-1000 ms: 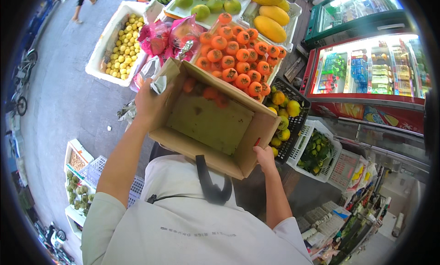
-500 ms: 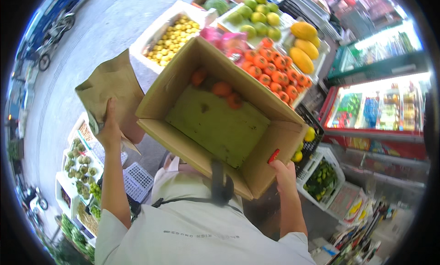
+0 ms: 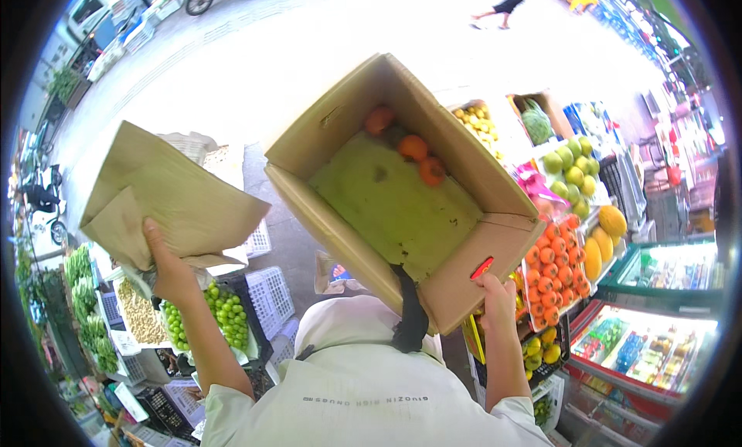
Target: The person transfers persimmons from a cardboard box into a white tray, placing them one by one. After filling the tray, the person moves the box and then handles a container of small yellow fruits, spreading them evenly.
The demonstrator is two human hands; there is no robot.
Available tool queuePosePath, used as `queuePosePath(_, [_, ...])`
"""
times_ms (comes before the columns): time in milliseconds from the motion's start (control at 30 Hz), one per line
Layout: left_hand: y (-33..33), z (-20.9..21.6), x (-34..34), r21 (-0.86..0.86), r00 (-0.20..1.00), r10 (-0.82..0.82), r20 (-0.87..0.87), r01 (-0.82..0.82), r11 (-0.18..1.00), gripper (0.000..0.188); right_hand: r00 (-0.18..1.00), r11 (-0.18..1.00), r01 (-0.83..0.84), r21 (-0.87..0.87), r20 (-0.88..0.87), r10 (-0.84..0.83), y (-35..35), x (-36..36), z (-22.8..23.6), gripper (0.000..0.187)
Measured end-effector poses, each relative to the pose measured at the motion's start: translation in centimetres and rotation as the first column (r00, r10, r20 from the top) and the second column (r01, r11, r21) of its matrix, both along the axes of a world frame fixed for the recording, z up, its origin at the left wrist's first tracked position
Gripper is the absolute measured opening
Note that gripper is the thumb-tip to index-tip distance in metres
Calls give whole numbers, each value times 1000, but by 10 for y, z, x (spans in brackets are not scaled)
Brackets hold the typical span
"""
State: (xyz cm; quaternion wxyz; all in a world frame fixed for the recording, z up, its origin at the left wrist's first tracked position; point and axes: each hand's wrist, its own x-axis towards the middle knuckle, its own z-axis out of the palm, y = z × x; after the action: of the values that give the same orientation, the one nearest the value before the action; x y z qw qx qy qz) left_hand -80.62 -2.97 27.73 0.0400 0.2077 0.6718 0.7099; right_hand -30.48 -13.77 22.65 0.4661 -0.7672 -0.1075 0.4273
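Observation:
A deep cardboard box (image 3: 402,231), tilted with its mouth toward me, hangs in front of my body. Three orange persimmons (image 3: 413,147) lie in its far corner, on a greenish bottom with dark specks. My right hand (image 3: 498,296) grips the box's near right end wall, with the thumb inside. By that thumb is a small red piece (image 3: 481,268); whether it belongs to the box cannot be told. Out to the left, my left hand (image 3: 171,273) is closed on folded brown paper sheets (image 3: 174,196), apart from the box. A black strap (image 3: 410,312) hangs at the box's near edge.
To the right are stacked persimmons (image 3: 553,269), green round fruit (image 3: 572,169), yellow melons (image 3: 607,234) and a lit display fridge (image 3: 634,346). Green fruit (image 3: 224,316) and white plastic crates (image 3: 270,296) stand at lower left. A person's legs (image 3: 504,10) show far off.
My view has turned left, so the fruit stand now lies further right. Both hands keep their holds on the box and paper. The paper now shows more of its broad face.

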Motion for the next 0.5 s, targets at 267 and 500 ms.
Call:
queuePosePath(267, [118, 42, -110, 158, 976, 97, -197, -66, 985, 89, 922, 928, -371, -36, -129, 364, 184, -118, -13, 36])
queuePosePath(500, [228, -10, -203, -140, 992, -48, -119, 31, 990, 66, 809, 818, -572, -57, -200, 552, 390, -212, -55, 39])
